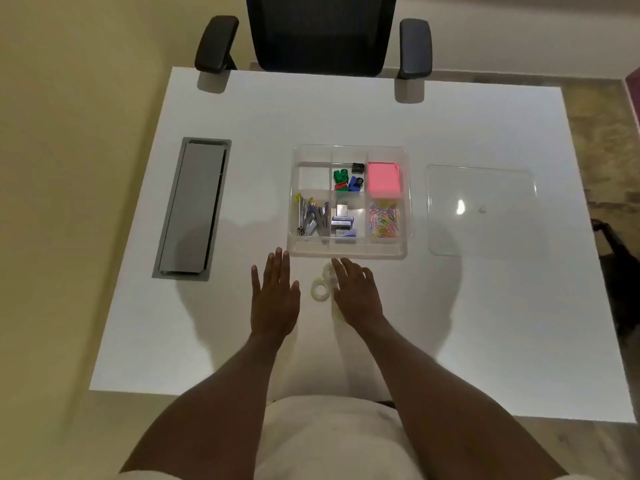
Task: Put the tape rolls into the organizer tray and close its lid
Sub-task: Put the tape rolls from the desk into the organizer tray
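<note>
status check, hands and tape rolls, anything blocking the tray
Left hand flat, empty; right hand open beside clear tape rolls on white table. Clear organizer tray open, clear lid set aside. Nothing blocking.

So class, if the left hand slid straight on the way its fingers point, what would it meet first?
Probably the near wall of the clear organizer tray, at its left corner; the left hand might just slip past it.
</note>
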`<act>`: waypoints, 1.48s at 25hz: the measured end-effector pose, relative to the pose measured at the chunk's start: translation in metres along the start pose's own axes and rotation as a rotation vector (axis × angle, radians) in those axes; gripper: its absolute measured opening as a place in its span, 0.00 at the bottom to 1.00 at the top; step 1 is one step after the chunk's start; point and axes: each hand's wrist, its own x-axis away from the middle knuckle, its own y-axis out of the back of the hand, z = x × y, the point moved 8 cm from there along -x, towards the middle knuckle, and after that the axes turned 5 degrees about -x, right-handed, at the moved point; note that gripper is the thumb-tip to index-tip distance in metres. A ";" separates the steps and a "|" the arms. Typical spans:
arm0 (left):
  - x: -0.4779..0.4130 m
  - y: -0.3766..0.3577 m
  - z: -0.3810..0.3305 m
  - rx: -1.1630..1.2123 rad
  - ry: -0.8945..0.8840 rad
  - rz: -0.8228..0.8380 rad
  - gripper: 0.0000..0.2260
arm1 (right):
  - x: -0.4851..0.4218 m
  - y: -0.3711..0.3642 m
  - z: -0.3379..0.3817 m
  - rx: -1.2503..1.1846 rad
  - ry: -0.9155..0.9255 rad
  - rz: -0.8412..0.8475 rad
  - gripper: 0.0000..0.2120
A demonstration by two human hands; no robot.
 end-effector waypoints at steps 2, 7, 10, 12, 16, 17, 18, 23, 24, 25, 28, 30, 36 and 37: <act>-0.005 -0.009 0.007 0.000 0.035 0.061 0.29 | -0.007 -0.005 0.000 -0.009 -0.025 0.036 0.30; -0.020 -0.028 0.022 0.014 0.039 0.141 0.29 | -0.020 -0.016 -0.002 0.013 -0.035 0.112 0.32; -0.032 -0.032 0.024 0.036 0.044 0.161 0.29 | -0.031 -0.013 -0.001 0.012 -0.030 0.091 0.27; -0.041 -0.032 0.022 0.066 0.046 0.161 0.29 | -0.036 -0.010 0.000 0.003 -0.029 0.058 0.25; -0.048 -0.036 0.017 0.096 0.072 0.168 0.29 | -0.035 0.000 -0.004 0.001 -0.002 -0.042 0.26; -0.048 -0.039 0.015 0.081 0.080 0.170 0.29 | -0.034 0.003 -0.001 0.009 0.026 -0.080 0.27; -0.048 -0.040 0.014 0.070 0.095 0.175 0.29 | -0.034 0.008 0.004 0.005 0.058 -0.121 0.28; -0.050 -0.043 0.011 0.041 0.102 0.138 0.32 | -0.071 0.059 0.038 -0.112 0.177 -0.364 0.30; -0.049 -0.043 0.012 0.041 0.103 0.120 0.33 | -0.087 0.073 0.041 -0.140 0.160 -0.382 0.30; -0.050 -0.043 0.012 0.035 0.105 0.099 0.32 | -0.104 0.085 0.042 -0.161 0.136 -0.394 0.29; -0.051 -0.048 0.015 0.015 0.118 0.075 0.29 | -0.156 0.114 0.041 -0.190 0.033 -0.376 0.27; -0.052 -0.053 0.016 0.007 0.128 0.084 0.29 | -0.189 0.121 0.039 -0.183 -0.011 -0.322 0.26; -0.054 -0.066 0.017 0.021 0.139 0.059 0.31 | -0.269 0.103 0.031 -0.066 -0.082 -0.094 0.13; -0.055 -0.068 0.018 0.024 0.141 0.053 0.31 | -0.276 0.098 0.032 -0.029 -0.075 -0.064 0.12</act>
